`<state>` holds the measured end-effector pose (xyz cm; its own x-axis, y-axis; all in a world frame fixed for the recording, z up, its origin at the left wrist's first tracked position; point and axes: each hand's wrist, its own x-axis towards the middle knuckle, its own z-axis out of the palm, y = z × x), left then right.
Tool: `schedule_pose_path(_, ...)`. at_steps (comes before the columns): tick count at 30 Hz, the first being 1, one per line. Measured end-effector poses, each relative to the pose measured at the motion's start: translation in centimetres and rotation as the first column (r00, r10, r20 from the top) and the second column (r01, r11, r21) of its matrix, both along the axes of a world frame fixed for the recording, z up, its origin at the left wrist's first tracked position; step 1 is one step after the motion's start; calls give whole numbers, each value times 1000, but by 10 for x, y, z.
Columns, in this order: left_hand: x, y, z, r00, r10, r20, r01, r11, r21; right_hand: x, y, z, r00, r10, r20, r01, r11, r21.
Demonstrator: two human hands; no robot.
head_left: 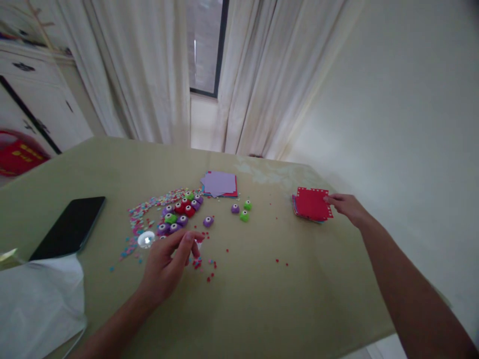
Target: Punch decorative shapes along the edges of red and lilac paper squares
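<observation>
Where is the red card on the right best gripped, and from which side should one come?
Probably at its right edge, near the far corner, coming from the right, as the right hand grips it: the red card is thin and flat, and that edge juts past the stack beneath.

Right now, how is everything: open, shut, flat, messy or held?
Red card: on a stack, edge held by right hand.
Left hand: fingers bent; can't tell if holding anything.
Purple card: flat, topmost on a pile.
Phone: flat, screen dark.
Eye toys: mostly bunched, some apart.
Tiny bits: scattered.
Curtains: parted at the window.
Drawer: shut.
</observation>
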<state>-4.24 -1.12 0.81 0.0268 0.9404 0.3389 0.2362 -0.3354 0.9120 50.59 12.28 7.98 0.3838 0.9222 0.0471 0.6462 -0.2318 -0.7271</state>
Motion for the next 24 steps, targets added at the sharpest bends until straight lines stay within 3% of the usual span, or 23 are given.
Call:
schedule_pose_path(4, 2, 0, -2, 1000, -9, -24, 9, 1000, 9, 8, 1, -11, 997, -35, 71, 40, 997, -59)
schedule_pose_path(7, 3, 1, -1, 1000, 1, -15, -1, 1000, 3, 4, 9, -16, 987, -65, 144, 69, 997, -27)
schedule_pose_path(10, 4, 1, 0, 999, 31, -6, -31, 1000, -1, -9, 16, -13, 960, -144, 238, 118, 986, 122)
schedule_pose_path(13, 4, 1, 1, 997, 65, -29, -64, 998, 29, -38, 17, -4, 931, -199, 307, 89, 937, 338)
schedule_pose_path(16, 5, -1, -4, 991, 63, -121, -51, 994, 100, -83, 8, -3, 922, -88, 376, -105, 880, 463)
schedule_pose_path(19, 8, -2, -14, 965, -16, -263, 68, 980, 189, -140, -9, -17, 880, 111, 463, -348, 813, 467)
schedule_pose_path(24, 16, -3, -29, 847, -74, -526, 266, 917, 299, -242, -26, -57, 679, 464, 570, -712, 608, 353)
